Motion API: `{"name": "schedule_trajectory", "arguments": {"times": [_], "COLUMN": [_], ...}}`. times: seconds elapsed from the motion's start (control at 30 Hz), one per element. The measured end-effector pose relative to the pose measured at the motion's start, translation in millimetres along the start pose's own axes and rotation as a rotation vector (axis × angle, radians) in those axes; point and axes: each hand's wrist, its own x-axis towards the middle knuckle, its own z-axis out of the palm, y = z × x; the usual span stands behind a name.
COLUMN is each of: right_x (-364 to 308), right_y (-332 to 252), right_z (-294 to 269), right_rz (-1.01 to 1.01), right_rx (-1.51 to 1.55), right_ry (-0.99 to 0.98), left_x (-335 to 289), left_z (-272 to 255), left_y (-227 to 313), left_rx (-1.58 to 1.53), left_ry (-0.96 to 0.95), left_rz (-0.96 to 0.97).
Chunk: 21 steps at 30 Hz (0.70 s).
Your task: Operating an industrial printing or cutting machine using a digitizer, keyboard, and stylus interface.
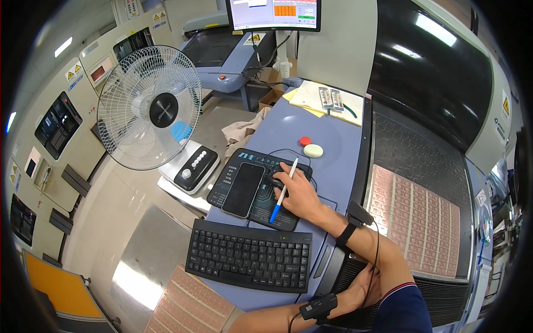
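Observation:
My right hand point(301, 195) lies over a dark computer mouse point(272, 176), with a white pen with a blue end point(281, 198) held between its fingers. Under them is a black printed mouse pad point(260, 213). A black smartphone point(244, 189) rests on the pad, left of the hand. Nearer to me is a black keyboard point(248, 256). My left hand point(363, 286) is tucked against my right arm near the elbow, its fingers mostly hidden. Both wrists wear small black strapped devices.
A white-grilled fan point(150, 108) stands at the left. Beyond the pad are a red round piece point(305, 141) and a pale oval piece point(313, 151). A monitor point(275, 14) hangs at the back. Copper-coloured panels point(413, 222) lie in the machine bed at right; another point(189, 305) lies lower left.

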Motion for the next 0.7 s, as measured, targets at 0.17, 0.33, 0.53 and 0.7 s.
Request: {"name": "schedule_trajectory", "arguments": {"times": [0.17, 0.33, 0.53, 0.7], "right_x": [-1, -1, -3, -1], "right_y": [4, 6, 6, 4], "right_z": [0, 3, 3, 3], "right_rz": [0.011, 0.015, 0.036, 0.031], "right_rx": [0.013, -0.019, -0.022, -0.041], "right_ry": [0.005, 0.009, 0.027, 0.018], "left_x": [3, 3, 1, 1], "left_z": [-13, 46, 9, 15], "left_y": [-3, 19, 5, 7], "left_rx": [-0.003, 1.193, 2.813, 2.734], "left_ry": [-0.066, 0.193, -0.101, -0.102], "left_rz": [0.040, -0.234, 0.234, 0.455]}}
